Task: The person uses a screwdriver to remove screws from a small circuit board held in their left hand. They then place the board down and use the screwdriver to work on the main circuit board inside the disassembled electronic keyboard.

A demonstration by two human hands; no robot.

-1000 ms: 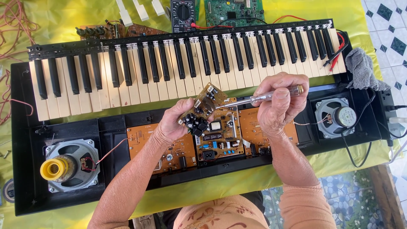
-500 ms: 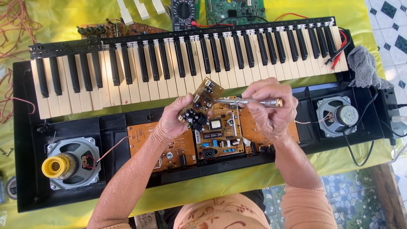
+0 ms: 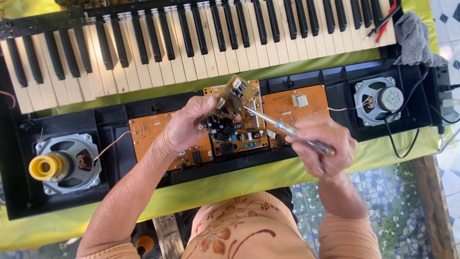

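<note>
Presently: small circuit board held up, metal tool laid to it

Item 1. Right hand [image 3: 320, 148]. Nearest the wearer, raised above the near edge of the black keyboard case [image 3: 115, 124]. Fingers curled tight around the handle of a slim metal screwdriver [image 3: 282, 127]; wrist bent inward, forearm rising from below. The shaft runs up and to the left from this grip, its tip meeting the small board.

Item 2. Left hand [image 3: 189, 127]. Just beyond and to the left of the tool grip. Thumb and fingers pinched on the left end of a small tan circuit board [image 3: 229, 98], held tilted in the air, its dark components showing underneath. The board hangs clear of the case, over the orange main boards [image 3: 165, 134] seated there.

Handling note (judgement). The pinch looks best kept on the board's edge, away from the parts, with the left wrist steadying against the push of the tool. A light, straight press along the shaft should keep the tip from skating across the board toward the left fingers.

Item 3. Beyond the grip: row of cream and black keys [image 3: 191, 48], lifted from the case. Far left of the grip, a speaker [image 3: 69, 160] with a yellow roll [image 3: 45, 168] on its magnet; far right, a second speaker [image 3: 378, 100] and a grey cloth [image 3: 414, 36].
</note>
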